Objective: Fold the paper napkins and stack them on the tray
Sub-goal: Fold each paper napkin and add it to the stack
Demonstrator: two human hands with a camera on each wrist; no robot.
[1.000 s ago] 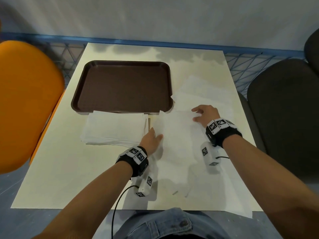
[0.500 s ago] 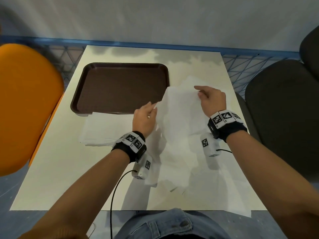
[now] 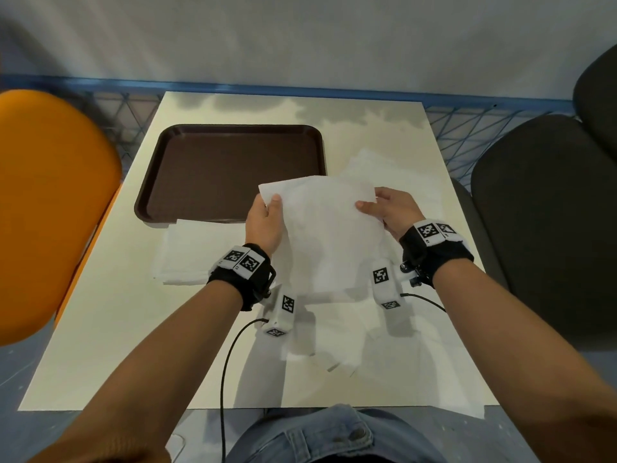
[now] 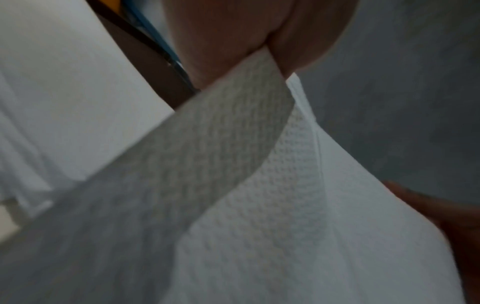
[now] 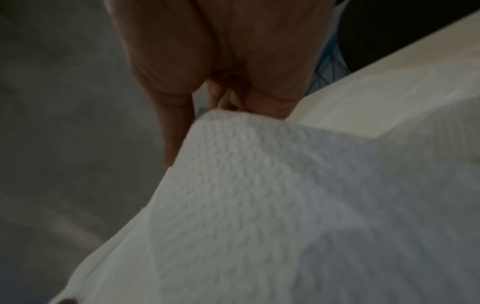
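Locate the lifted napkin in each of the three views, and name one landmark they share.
Head: the lifted napkin hangs at centre, pinched at its far corners by the left hand and right hand.
Left wrist: it runs from top centre to fill the lower frame.
Right wrist: it fills the lower right.
Shared landmark: the cream table, at the left edge and upper right.

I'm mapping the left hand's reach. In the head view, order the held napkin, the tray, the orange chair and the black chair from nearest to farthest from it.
1. Held napkin: pinched in the left hand.
2. Tray: just beyond it.
3. Orange chair: far left.
4. Black chair: far right, past the right hand.
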